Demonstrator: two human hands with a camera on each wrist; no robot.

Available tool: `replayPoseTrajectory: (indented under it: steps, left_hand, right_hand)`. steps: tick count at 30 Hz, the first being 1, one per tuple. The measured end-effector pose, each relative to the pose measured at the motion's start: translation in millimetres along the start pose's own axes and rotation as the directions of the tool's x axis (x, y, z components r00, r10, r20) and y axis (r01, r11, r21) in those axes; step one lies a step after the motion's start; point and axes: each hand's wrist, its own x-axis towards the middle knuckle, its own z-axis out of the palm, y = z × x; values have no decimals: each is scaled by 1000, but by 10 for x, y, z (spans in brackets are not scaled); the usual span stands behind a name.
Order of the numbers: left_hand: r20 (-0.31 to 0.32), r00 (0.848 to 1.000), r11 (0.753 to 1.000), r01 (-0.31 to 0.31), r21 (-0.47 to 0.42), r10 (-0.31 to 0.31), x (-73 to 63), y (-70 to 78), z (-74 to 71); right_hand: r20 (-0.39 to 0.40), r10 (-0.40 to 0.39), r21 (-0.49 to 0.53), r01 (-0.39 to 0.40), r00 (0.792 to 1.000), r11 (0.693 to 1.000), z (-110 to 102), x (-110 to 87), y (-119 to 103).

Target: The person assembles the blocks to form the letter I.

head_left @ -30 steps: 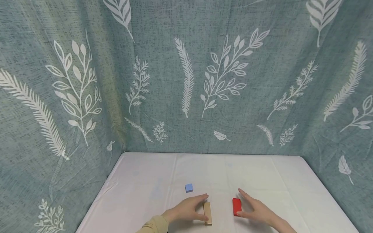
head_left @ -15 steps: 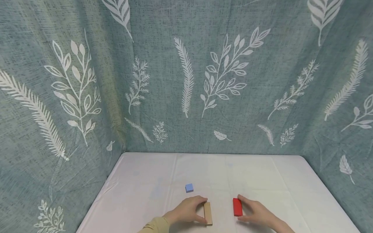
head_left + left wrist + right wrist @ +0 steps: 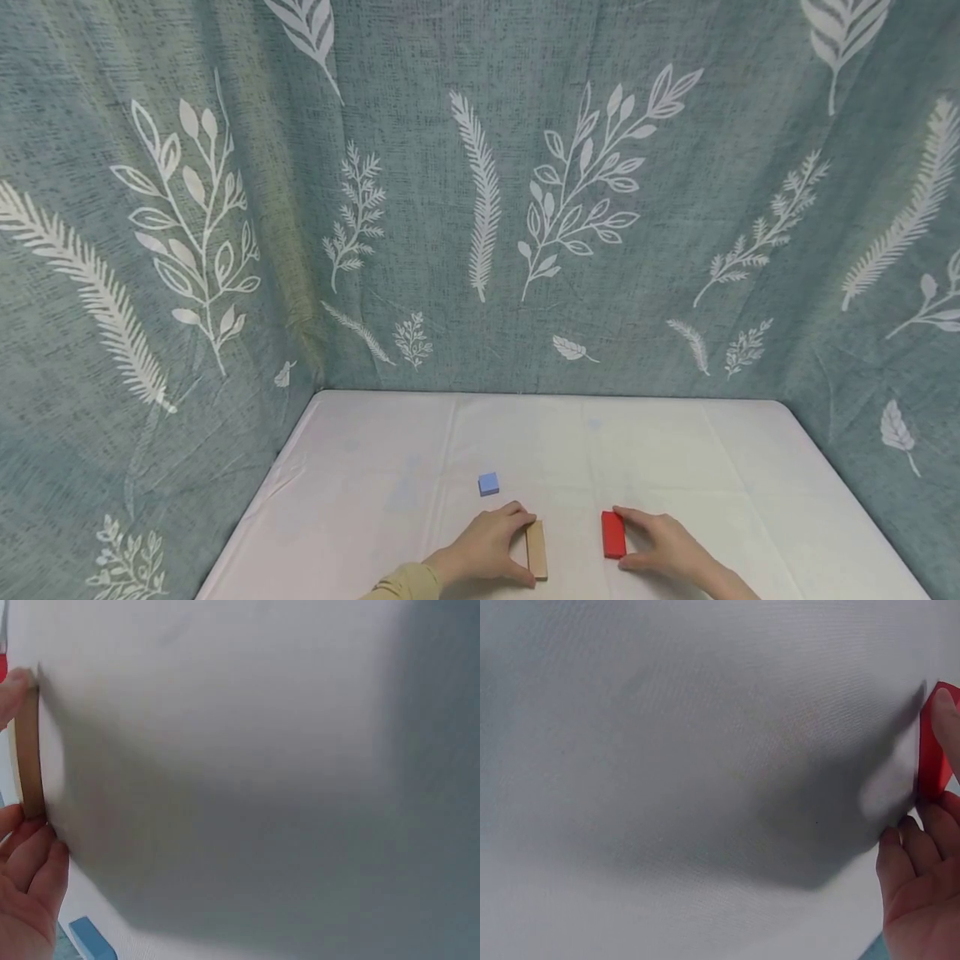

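On the white table lies a plain wooden block (image 3: 536,551), long and flat. My left hand (image 3: 489,543) holds it by its two ends, thumb at the near end and fingertips at the far end. In the left wrist view the wooden block (image 3: 30,754) shows between thumb and fingers. To the right, a red block (image 3: 612,535) lies on the cloth. My right hand (image 3: 663,550) pinches that one lengthwise in the same way; the right wrist view shows the thumb against the red block (image 3: 931,754). A gap of cloth separates the two blocks.
A small blue block (image 3: 488,484) sits beyond my left hand, and part of it shows in the left wrist view. White cloth covers the table (image 3: 360,467). A green curtain (image 3: 420,250) with leaf prints stands along the back and both sides.
Both hands have closed in from a wider spread, fingers and thumbs coming onto the ends of the wooden block and the red block. The blocks stay about where they were.
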Motion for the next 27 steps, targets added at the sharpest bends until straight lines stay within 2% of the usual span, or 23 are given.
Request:
replayPoseTrajectory:
  steps: [12,27]
  left_hand:
    - [-1,1000,997,-10,-79,10,29,-61,-31]
    - [22,1000,998,9,-62,-7,51,-84,-21]
  right_hand:
    - [-38,4,36,-3,999,999,45,18,77]
    - [-41,23,123,-17,999,992,46,39,92]
